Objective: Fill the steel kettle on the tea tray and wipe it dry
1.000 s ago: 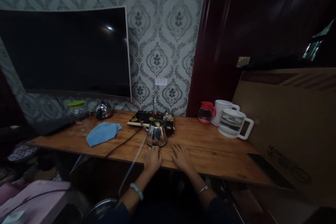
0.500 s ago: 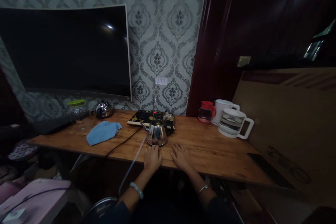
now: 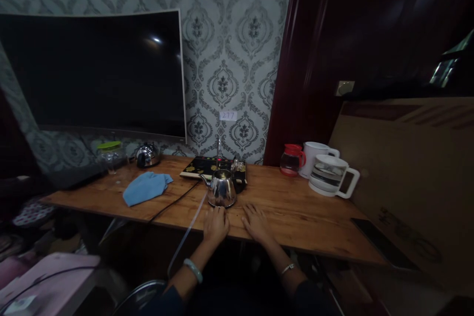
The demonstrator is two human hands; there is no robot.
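Observation:
Both my hands rest on the front edge of the wooden table [image 3: 289,217]. My left hand [image 3: 215,223] lies flat just in front of a shiny metal kettle [image 3: 221,190] and holds nothing. To its right, my right hand [image 3: 256,222] lies palm down with fingers spread, also holding nothing. The kettle stands upright with its spout toward the left. Behind it sits a black electric tea stove [image 3: 198,165] with a gold flower pattern, a thin upright tap and a small red light. A blue cloth [image 3: 146,187] lies crumpled left of the kettle.
At the back left stand a glass jar with a green lid [image 3: 110,146] and another metal kettle [image 3: 147,154]. A red-lidded glass pot [image 3: 291,160], a white jug [image 3: 313,150] and a white-handled glass pot [image 3: 328,175] stand right, beside a large cardboard box [image 3: 407,158]. A cable and clear tube hang over the front edge.

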